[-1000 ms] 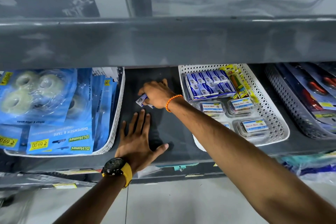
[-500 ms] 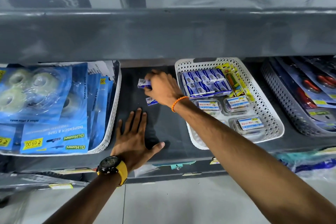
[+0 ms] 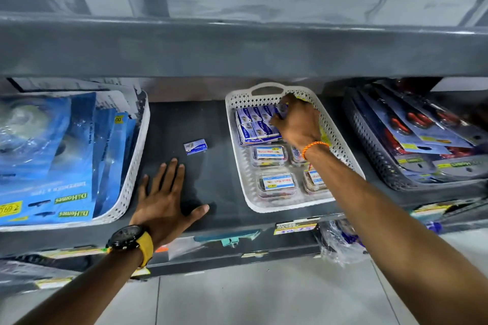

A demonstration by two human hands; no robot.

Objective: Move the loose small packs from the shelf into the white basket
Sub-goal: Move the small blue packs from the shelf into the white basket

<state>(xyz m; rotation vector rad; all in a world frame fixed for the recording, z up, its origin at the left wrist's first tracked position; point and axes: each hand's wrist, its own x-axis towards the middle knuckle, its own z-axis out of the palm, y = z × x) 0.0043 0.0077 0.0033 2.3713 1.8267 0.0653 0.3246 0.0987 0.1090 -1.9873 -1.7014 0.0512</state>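
Observation:
One small blue pack [image 3: 195, 146] lies loose on the dark shelf [image 3: 211, 182] between two baskets. The white basket [image 3: 343, 150] to its right holds a block of blue packs [image 3: 257, 126] at the back and clear tubs with labels [image 3: 277, 182] in front. My right hand [image 3: 297, 124] is inside the basket over the blue packs, fingers closed on a small blue pack [image 3: 283, 108] at its fingertips. My left hand [image 3: 165, 203] lies flat on the shelf, fingers spread, just below the loose pack and not touching it.
A white basket of blue tape-dispenser packages [image 3: 68, 161] stands at the left. A dark basket with carded red-handled tools [image 3: 422, 140] stands at the right. The upper shelf's grey front edge [image 3: 237, 47] overhangs. Price tags and bagged goods hang below the shelf.
My right hand has moved right, from the open shelf into the white basket, carrying a small pack. One pack stayed on the shelf. The left hand has kept still.

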